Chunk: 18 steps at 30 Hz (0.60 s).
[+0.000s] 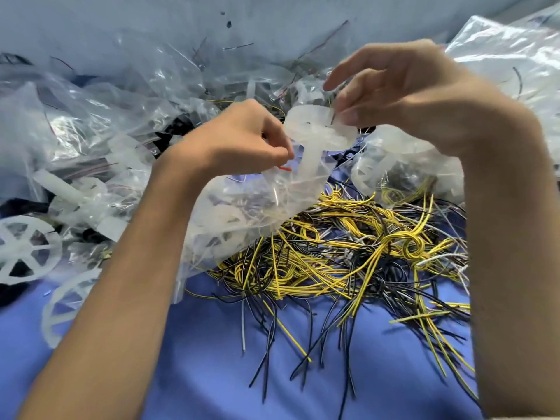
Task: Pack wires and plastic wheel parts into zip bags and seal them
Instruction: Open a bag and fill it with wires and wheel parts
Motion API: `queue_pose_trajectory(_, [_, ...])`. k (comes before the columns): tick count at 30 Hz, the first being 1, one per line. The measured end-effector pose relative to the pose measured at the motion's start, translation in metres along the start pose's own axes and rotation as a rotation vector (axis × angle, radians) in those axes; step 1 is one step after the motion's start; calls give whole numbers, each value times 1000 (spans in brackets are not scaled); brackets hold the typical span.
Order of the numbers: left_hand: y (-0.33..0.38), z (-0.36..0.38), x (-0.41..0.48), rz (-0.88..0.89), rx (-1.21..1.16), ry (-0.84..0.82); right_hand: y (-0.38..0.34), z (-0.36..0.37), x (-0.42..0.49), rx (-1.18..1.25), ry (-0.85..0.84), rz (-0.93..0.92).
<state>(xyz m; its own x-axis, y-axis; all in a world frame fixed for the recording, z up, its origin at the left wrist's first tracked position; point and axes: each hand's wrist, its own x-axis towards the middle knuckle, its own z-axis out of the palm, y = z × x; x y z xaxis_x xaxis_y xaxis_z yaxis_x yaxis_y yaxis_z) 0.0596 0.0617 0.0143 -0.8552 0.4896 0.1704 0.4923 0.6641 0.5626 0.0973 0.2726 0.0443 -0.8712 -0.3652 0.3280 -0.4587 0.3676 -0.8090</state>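
Both bare forearms raised, hands close together, left hand curled and pinching the zip bag, right hand higher, pinching the plastic wheel part, forefinger stretched out

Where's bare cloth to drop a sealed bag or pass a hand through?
Free: blue cloth at the near edge between the forearms, bordered above by the wire pile; stray wire ends trail into its right side. Small strip lower left, below the plastic wheels. Crowded: zip bags heaped left and back, wires centre-right.

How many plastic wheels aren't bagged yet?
3: held wheel at the bag mouth, far-left wheel, lower wheel just below it; others may be hidden.
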Motion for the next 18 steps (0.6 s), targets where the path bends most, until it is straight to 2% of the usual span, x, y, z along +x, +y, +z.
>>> queue_pose_trajectory(5, [0, -7, -2, -17, -5, 46, -1, 3, 1, -1, -56, -16])
queue_pose_trajectory(14, [6, -10, -5, -109, 36, 209, 2, 14, 7, -142, -197, 12])
queue_pose_trajectory(18, [12, -12, -9, -69, 29, 189, 2, 13, 7, -218, -240, 3])
